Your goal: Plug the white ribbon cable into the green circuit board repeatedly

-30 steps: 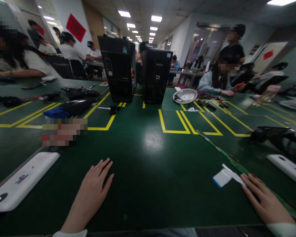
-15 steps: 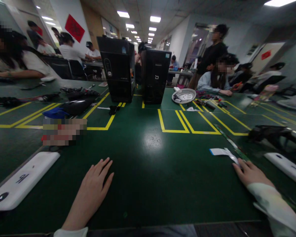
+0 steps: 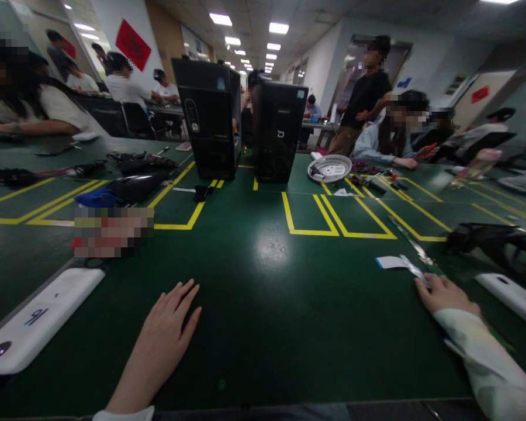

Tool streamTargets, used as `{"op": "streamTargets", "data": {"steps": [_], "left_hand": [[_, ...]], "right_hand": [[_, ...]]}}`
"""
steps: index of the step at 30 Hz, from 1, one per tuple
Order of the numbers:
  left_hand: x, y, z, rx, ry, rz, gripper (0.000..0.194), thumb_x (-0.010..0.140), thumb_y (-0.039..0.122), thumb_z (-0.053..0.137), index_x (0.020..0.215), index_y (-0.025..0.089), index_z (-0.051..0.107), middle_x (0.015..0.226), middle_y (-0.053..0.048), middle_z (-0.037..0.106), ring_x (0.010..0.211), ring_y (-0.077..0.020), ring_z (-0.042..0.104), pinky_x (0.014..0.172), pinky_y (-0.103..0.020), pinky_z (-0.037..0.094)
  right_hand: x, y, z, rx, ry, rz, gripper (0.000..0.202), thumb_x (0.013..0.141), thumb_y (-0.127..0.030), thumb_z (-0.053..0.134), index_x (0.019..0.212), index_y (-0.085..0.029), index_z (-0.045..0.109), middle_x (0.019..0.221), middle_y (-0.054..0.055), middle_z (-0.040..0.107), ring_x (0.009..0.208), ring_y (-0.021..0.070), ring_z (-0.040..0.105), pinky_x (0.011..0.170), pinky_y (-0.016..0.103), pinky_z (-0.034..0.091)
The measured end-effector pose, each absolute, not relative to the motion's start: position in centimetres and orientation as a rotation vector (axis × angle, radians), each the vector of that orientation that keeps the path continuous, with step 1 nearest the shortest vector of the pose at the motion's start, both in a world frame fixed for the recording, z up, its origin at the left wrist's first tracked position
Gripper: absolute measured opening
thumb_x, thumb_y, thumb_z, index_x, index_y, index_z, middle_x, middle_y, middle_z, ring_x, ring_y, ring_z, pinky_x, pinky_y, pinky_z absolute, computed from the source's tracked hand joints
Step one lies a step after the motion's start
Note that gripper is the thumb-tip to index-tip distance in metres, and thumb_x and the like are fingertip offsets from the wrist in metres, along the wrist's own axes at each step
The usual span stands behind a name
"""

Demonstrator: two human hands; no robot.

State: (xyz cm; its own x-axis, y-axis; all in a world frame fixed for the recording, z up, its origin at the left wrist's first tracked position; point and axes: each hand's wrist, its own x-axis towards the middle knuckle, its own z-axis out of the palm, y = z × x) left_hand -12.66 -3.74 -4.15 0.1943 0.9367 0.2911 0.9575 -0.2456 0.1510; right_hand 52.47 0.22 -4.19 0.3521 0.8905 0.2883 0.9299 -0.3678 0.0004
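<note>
My left hand (image 3: 169, 321) lies flat on the green table, palm down, fingers stretched out, with nothing in it. At the right, my right hand (image 3: 449, 295) is closed over a long, narrow circuit board strip (image 3: 414, 242), which runs out beyond the fingers and behind the wrist. The fingertips are partly hidden. Beside the thumb, a white flat ribbon cable (image 3: 394, 263) with a blue end sticks out to the left, lying on or just above the table.
White slab-like devices (image 3: 39, 321) lie at both sides. Two black computer towers (image 3: 280, 131) stand at the back centre. A white basket (image 3: 329, 168) sits right of them, near loose parts. Yellow tape (image 3: 314, 233) marks the table (image 3: 263, 339). Other people sit around.
My right hand has shifted slightly away from me, and the ribbon cable and strip have moved a little with it. My left hand stays still. The view has turned slightly.
</note>
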Motion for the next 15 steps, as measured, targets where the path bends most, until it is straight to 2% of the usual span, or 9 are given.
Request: {"op": "streamTargets", "data": {"steps": [3,6,10,15], "left_hand": [[-12.6,-3.8,-4.2,-2.370,-1.901,-0.515,0.055,0.094,0.049,0.033,0.135,0.017,0.052,0.142,-0.012,0.051,0.132,-0.0302,0.046,0.109,-0.053,0.035],[-12.5,-3.9,-4.1,-2.371,-1.900,-0.528,0.055,0.094,0.049,0.033,0.135,0.017,0.052,0.142,-0.012,0.051,0.132,-0.0300,0.045,0.110,-0.053,0.034],[-12.5,-3.9,-4.1,-2.373,-1.899,-0.535,0.056,0.093,0.050,0.034,0.134,0.016,0.052,0.141,-0.013,0.052,0.131,-0.0307,0.046,0.109,-0.054,0.035],[-12.6,-3.8,-4.2,-2.381,-1.907,-0.539,0.056,0.093,0.050,0.034,0.134,0.017,0.052,0.141,-0.013,0.052,0.131,-0.0308,0.047,0.108,-0.054,0.036]], "right_hand": [[52.1,0.1,-4.0,-2.607,-1.496,-0.198,0.063,0.088,-0.061,0.031,0.114,-0.017,0.068,0.122,0.029,0.057,0.104,0.0436,0.059,0.064,0.054,0.044],[51.8,0.0,-4.2,-2.583,-1.529,-0.239,0.066,0.090,-0.056,0.029,0.118,-0.008,0.065,0.129,0.032,0.052,0.116,0.0447,0.052,0.080,0.057,0.045],[51.5,0.5,-5.3,-2.370,-1.793,-0.412,0.062,0.092,-0.045,0.030,0.116,0.000,0.064,0.129,0.032,0.053,0.125,0.0399,0.047,0.103,0.051,0.038],[47.0,2.0,-6.1,-1.956,-2.017,-0.384,0.060,0.092,-0.047,0.031,0.119,-0.005,0.063,0.123,0.023,0.060,0.117,0.0344,0.055,0.103,0.050,0.043]]}}
